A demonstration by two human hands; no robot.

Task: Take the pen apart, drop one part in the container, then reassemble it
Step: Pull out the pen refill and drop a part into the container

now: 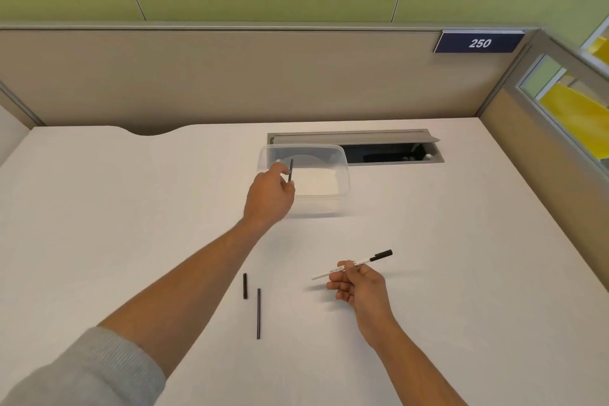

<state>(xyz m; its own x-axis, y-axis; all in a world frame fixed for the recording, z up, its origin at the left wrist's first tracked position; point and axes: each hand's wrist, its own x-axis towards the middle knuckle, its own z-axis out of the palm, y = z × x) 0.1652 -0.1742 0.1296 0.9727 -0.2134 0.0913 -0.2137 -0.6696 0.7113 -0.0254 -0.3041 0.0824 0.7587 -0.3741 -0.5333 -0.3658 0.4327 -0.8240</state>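
Observation:
My left hand (268,196) reaches out over the near-left rim of a clear plastic container (342,175) and pinches a short dark pen part (291,170), held upright above the container's left side. My right hand (361,287) holds the white pen barrel (333,271) near the table's front right; a black end piece (382,254) sits on the barrel's far end. Two loose parts lie on the table between my arms: a short black piece (245,286) and a long thin dark ink tube (259,313).
The white desk (131,208) is bounded by beige partition walls at the back and right. An open grey cable tray (392,152) lies just behind and right of the container. A blue sign reading 250 (479,43) hangs on the partition.

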